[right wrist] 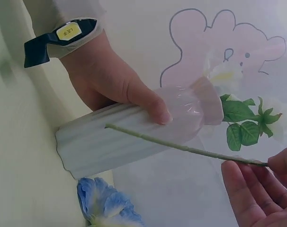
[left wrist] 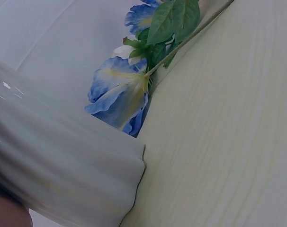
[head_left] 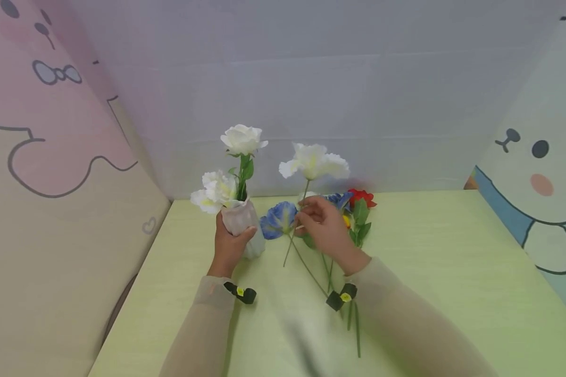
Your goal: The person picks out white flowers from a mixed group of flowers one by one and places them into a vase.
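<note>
My left hand [head_left: 230,245] grips a white ribbed vase [head_left: 243,222] around its upper body; the vase stands on the table. A white rose [head_left: 243,140] and a ruffled white flower [head_left: 215,191] rise from its mouth. To the right, my right hand [head_left: 324,228] pinches the thin green stem of another white flower [head_left: 314,161], whose bloom is above the fingers. In the right wrist view that stem [right wrist: 181,149] is between thumb and fingers, its lower end in front of the vase [right wrist: 134,137] from this angle. A blue flower [head_left: 279,220] lies by the vase.
Behind my right hand lie a red flower [head_left: 362,197], a second blue flower [head_left: 340,200] and green leaves [head_left: 360,212], with stems reaching toward me across the table [head_left: 434,251]. A pale wall [head_left: 311,94] stands behind, with cartoon-printed panels on both sides.
</note>
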`<act>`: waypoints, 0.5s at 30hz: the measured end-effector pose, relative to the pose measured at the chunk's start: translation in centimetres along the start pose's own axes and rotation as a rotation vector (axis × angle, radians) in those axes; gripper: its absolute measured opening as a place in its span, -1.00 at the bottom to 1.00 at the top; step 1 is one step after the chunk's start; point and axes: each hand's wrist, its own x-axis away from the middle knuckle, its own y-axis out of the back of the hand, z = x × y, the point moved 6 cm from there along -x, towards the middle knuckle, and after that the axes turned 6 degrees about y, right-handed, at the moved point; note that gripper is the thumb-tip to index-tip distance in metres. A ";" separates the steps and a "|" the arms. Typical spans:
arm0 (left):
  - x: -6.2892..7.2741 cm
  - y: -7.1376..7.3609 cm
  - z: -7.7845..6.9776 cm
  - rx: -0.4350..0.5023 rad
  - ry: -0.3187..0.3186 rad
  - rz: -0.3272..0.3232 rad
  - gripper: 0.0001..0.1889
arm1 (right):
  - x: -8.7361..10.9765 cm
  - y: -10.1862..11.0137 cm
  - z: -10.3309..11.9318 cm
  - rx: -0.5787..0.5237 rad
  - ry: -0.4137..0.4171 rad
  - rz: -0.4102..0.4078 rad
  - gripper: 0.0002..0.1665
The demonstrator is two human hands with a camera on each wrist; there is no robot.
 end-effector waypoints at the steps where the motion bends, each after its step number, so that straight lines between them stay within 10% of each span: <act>1: 0.0 0.0 0.0 0.001 -0.004 0.001 -0.04 | -0.1 0.0 0.3 -0.007 0.009 0.007 -0.72; 15: -0.1 0.0 0.0 0.008 -0.005 0.007 -0.05 | -2.2 -0.8 3.1 0.164 0.148 0.124 -0.74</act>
